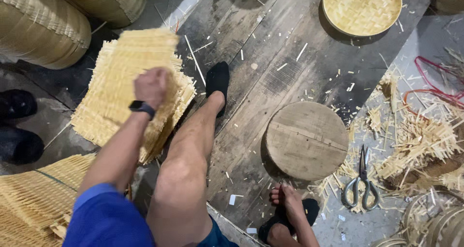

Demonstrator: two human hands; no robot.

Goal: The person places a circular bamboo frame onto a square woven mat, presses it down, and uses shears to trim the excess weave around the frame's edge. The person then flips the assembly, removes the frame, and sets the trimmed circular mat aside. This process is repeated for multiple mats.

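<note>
Left hand (152, 86) reaches onto a stack of woven bamboo mats (123, 90).
Blurred, fingers curled against the top mat; whether it grips is unclear. The stack lies on the floor left of the bare leg (188, 145); round wooden block (307, 140) and scissors (361, 182) sit well right.

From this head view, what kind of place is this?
Likely a bamboo-weaving workshop: a stack of woven mats under the left hand, a finished round tray, scissors among offcuts.

Left hand (152, 86) is resting on the stack of woven mats (126, 90). Right of it, the round wooden block (307, 140) is lying on the plank floor (270, 49); scissors (361, 182) just beyond; round woven tray (362, 8) far right, ahead.
</note>
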